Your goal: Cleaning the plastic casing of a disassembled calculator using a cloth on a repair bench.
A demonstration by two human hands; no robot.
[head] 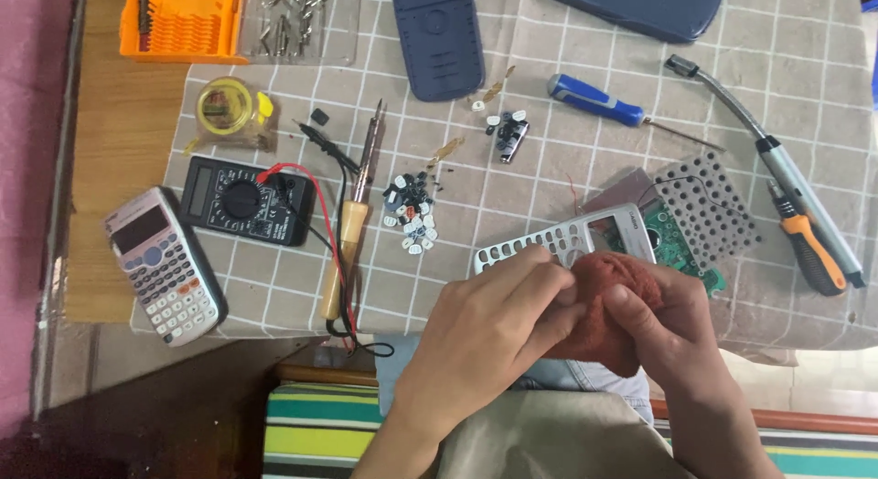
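both forearms bare, no sleeves, rings or watch.

Counted: 2 hands (494, 323) (672, 328), 1 red cloth (608, 282), 1 whole calculator (165, 267), 1 multimeter (245, 201), 1 soldering iron (352, 225), 2 screwdrivers (604, 102) (809, 241), 1 solder spool (226, 106).

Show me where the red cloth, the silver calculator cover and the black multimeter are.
red cloth (615, 301), head view, on its middle fold between both hands.
silver calculator cover (549, 243), head view, on its grid of key holes.
black multimeter (241, 201), head view, on its round dial.
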